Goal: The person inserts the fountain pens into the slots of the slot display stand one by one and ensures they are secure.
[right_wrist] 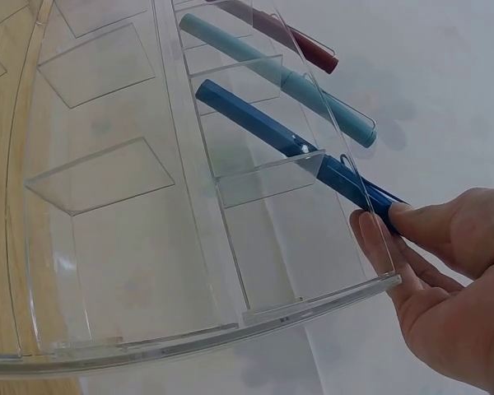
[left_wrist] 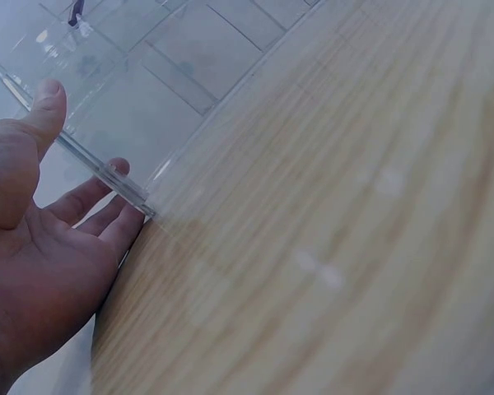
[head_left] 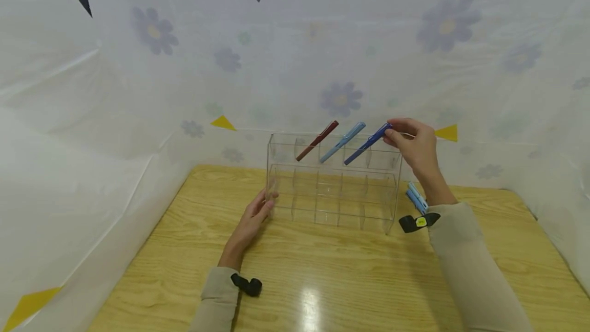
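A clear acrylic pen stand with tiered, divided slots stands on the wooden table. My left hand holds its left side panel, with the thumb at the front edge and the fingers reaching behind. At the top right, my right hand pinches the cap end of a dark blue pen between thumb and fingertips. This pen leans in the top tier, its lower end between dividers. Left of it a light blue pen and a dark red pen lean at the same slant.
More light blue pens lie on the table to the right of the stand, partly behind the right wrist. A white flower-patterned sheet hangs behind and at both sides.
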`<move>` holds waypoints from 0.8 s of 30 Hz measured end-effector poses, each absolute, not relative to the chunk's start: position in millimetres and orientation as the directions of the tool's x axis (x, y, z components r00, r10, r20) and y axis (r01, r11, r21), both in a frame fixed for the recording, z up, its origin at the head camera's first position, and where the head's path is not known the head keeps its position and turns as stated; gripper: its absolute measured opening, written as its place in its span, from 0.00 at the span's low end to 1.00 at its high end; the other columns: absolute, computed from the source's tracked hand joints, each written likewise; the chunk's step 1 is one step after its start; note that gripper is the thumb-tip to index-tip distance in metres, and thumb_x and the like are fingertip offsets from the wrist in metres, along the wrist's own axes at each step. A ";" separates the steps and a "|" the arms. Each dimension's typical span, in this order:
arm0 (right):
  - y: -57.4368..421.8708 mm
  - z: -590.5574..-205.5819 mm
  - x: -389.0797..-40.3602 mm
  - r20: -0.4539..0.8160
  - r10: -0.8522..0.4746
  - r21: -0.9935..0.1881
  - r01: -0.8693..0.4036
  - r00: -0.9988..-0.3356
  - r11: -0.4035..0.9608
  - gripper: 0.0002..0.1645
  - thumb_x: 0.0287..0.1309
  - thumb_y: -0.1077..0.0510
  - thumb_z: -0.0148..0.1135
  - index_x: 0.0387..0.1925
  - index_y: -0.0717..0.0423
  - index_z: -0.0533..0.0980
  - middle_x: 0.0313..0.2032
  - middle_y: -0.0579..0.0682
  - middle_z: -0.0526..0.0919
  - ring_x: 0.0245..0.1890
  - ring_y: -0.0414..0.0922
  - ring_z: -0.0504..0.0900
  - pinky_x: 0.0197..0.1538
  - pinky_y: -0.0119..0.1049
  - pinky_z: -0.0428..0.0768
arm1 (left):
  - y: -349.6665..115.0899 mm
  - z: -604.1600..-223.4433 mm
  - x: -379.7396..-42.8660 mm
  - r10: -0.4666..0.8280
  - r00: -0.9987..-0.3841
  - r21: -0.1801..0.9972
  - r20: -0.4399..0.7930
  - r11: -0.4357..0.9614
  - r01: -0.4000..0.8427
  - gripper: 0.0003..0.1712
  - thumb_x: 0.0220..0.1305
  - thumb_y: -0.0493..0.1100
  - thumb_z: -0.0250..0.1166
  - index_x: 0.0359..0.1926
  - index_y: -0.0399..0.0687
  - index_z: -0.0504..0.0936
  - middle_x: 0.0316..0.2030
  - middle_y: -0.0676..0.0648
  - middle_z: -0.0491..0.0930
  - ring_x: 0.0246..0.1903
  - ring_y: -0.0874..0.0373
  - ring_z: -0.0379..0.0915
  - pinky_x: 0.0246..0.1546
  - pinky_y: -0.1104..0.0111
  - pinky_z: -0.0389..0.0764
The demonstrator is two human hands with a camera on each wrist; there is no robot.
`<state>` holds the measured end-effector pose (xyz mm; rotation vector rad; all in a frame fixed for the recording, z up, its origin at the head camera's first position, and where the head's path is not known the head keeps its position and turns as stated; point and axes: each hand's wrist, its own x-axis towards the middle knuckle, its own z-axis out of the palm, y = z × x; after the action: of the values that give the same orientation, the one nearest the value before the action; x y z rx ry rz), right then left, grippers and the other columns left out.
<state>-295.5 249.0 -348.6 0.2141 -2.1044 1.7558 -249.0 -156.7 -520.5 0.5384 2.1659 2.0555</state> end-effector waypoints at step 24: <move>293.2 -379.8 -236.1 0.484 0.216 -0.842 -0.384 -0.848 0.380 0.17 0.70 0.63 0.63 0.58 0.64 0.80 0.42 0.42 0.85 0.38 0.34 0.85 0.40 0.24 0.82 | -158.2 -524.6 -250.6 0.317 -0.934 0.982 0.168 0.027 0.186 0.31 0.83 0.47 0.50 0.81 0.58 0.56 0.73 0.36 0.65 0.74 0.40 0.56 0.68 0.40 0.59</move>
<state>-236.1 293.2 -379.8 0.1442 -2.1160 1.4934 -250.6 -158.2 -524.6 0.5356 2.1789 2.0576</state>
